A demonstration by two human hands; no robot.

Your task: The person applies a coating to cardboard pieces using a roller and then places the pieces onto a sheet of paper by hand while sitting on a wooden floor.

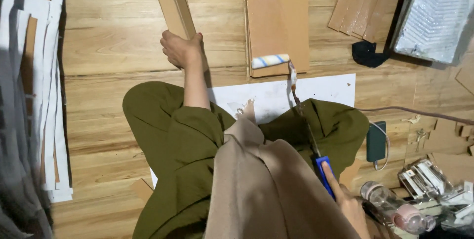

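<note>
The paint roller (269, 61) has a white sleeve with yellow and pale blue stripes and a bright blue handle, and it lies against plain brown cardboard sheets (277, 26). The trousers (173, 140) are olive green, the top (266, 184) is beige, and the floor (113, 36) is honey-coloured wood grain. The paper sheet (321, 91) is white, the paint tray (437, 17) silvery grey, and the phone (376, 141) dark green.

You wear loose olive-green trousers (173, 145), a beige top (266, 184), and red polish on your nails.
</note>
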